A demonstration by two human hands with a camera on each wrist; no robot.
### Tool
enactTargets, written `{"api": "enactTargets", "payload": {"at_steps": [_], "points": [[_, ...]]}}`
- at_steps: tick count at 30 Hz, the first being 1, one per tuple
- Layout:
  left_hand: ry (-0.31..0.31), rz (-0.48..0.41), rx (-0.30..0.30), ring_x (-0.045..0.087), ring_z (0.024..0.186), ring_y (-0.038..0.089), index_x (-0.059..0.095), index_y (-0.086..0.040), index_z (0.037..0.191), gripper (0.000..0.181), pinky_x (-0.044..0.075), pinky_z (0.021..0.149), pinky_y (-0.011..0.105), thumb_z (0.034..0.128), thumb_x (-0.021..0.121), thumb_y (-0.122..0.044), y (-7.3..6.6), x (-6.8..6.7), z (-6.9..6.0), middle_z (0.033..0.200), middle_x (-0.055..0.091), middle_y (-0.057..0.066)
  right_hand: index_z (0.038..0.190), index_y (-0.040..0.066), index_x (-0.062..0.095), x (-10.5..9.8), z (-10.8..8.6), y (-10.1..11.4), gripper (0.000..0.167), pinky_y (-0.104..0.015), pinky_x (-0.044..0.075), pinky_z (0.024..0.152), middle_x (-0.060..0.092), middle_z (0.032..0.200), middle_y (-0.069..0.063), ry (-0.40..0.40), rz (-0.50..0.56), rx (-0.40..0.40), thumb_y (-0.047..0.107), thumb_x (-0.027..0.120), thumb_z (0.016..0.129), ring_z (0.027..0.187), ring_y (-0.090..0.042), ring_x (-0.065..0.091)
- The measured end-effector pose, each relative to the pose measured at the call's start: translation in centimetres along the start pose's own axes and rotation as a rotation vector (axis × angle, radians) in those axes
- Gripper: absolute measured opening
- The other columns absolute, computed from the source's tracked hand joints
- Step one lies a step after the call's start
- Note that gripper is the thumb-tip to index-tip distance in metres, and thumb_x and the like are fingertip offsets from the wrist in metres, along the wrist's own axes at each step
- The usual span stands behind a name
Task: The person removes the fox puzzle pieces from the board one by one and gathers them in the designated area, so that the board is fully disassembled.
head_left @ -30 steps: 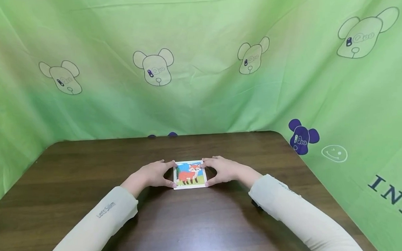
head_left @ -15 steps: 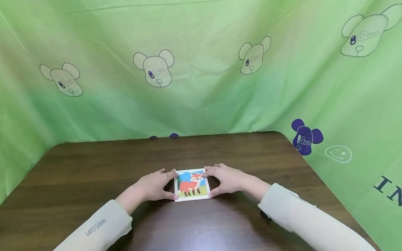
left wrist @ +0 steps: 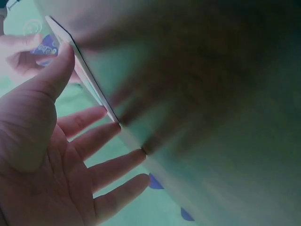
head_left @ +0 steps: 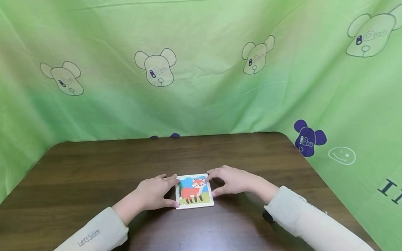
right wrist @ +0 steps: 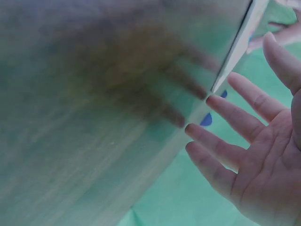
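Observation:
A square fox puzzle with a white border lies flat on the brown table, between the two hands. The left hand touches its left side, thumb at the near corner and forefinger at the far corner. In the left wrist view that thumb is against the thin puzzle edge, and the other fingers are nearly straight. On the right side is the right hand, thumb and forefinger spread beside the border. In the right wrist view its fingers are extended near the puzzle edge; firm contact is unclear.
A green cloth printed with bear heads hangs behind the table and along its sides. Light sleeves cover both forearms. A dark item shows under the right cuff. The glossy tabletop mirrors the hands.
Both hands have drawn the puzzle across the table toward the person. In the last half second the right hand has shifted slightly outward, its fingers looser at the border.

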State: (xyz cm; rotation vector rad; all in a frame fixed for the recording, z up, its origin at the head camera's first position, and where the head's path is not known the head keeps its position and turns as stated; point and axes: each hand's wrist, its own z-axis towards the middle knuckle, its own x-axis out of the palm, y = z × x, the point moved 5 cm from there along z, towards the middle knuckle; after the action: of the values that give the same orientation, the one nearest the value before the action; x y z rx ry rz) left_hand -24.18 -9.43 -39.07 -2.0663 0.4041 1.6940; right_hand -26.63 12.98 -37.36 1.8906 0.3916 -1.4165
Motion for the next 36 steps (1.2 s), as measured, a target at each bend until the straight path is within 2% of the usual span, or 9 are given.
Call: {"api": "enactTargets", "payload": {"at_steps": [3,7,10,14,17,23,33,36], "points": [[-0.016,0.005,0.0,0.045,0.142,0.033,0.048,-0.019,0.149,0.079,0.048,0.102,0.055,0.0843,0.07,-0.059,0.0,-0.1,-0.2,0.157,0.043,0.002,0.124,0.003,0.066,-0.5,0.7,0.2,0.041,-0.051,0.044,0.107,0.061,0.135,-0.02,-0.029,0.017,-0.067,0.025,0.072,0.09,0.127,-0.036,0.057],[-0.064,-0.02,-0.007,0.047,0.14,0.032,0.048,-0.015,0.148,0.076,0.047,0.105,0.053,0.0869,0.07,-0.054,0.4,-0.3,-0.1,0.156,0.045,0.004,0.125,0.004,0.066,-0.9,2.0,0.8,0.039,-0.047,0.046,0.104,0.066,0.126,-0.012,-0.023,0.051,-0.082,0.023,0.071,0.091,0.119,-0.03,0.06],[-0.082,-0.042,-0.017,0.047,0.14,0.033,0.049,-0.013,0.147,0.075,0.046,0.105,0.054,0.0875,0.07,-0.053,0.8,-0.3,0.2,0.155,0.046,0.005,0.123,0.005,0.067,-1.1,3.1,1.6,0.036,-0.041,0.049,0.097,0.066,0.118,-0.009,-0.003,0.08,-0.08,0.022,0.071,0.091,0.11,-0.026,0.062],[-0.07,-0.047,-0.036,0.046,0.141,0.034,0.048,-0.011,0.148,0.081,0.046,0.105,0.054,0.0867,0.067,-0.059,1.1,-0.2,0.6,0.155,0.045,0.006,0.12,0.007,0.068,-1.0,4.6,2.6,0.032,-0.029,0.05,0.082,0.065,0.107,-0.007,0.025,0.107,-0.081,0.021,0.072,0.091,0.092,-0.019,0.06],[-0.046,-0.027,-0.055,0.044,0.142,0.035,0.046,-0.011,0.149,0.086,0.047,0.103,0.055,0.0846,0.066,-0.064,1.1,-0.1,0.6,0.156,0.044,0.005,0.121,0.007,0.067,-0.6,5.6,3.0,0.032,-0.025,0.047,0.077,0.063,0.102,-0.005,0.049,0.118,-0.084,0.02,0.072,0.091,0.085,-0.015,0.055],[-0.009,0.005,-0.062,0.042,0.143,0.035,0.045,-0.015,0.15,0.089,0.05,0.1,0.056,0.0828,0.063,-0.07,1.0,0.4,0.6,0.158,0.042,0.003,0.119,0.008,0.068,0.5,7.1,3.2,0.032,-0.024,0.045,0.078,0.06,0.096,-0.003,0.082,0.13,-0.066,0.016,0.074,0.089,0.085,-0.014,0.054],[-0.038,0.007,-0.042,0.043,0.143,0.034,0.048,-0.016,0.149,0.088,0.054,0.092,0.053,0.0819,0.062,-0.072,1.1,0.4,0.7,0.156,0.044,0.003,0.113,0.004,0.069,1.1,8.5,3.2,0.027,-0.023,0.044,0.082,0.059,0.097,-0.004,0.109,0.165,-0.044,0.007,0.074,0.087,0.089,-0.014,0.053],[-0.048,-0.018,-0.028,0.043,0.142,0.038,0.048,-0.015,0.149,0.088,0.052,0.095,0.055,0.0826,0.062,-0.072,1.1,0.5,0.7,0.156,0.044,0.005,0.111,0.003,0.068,1.3,8.7,3.3,0.024,-0.022,0.044,0.081,0.058,0.097,-0.005,0.114,0.186,-0.037,0.004,0.074,0.087,0.088,-0.014,0.052]]}}
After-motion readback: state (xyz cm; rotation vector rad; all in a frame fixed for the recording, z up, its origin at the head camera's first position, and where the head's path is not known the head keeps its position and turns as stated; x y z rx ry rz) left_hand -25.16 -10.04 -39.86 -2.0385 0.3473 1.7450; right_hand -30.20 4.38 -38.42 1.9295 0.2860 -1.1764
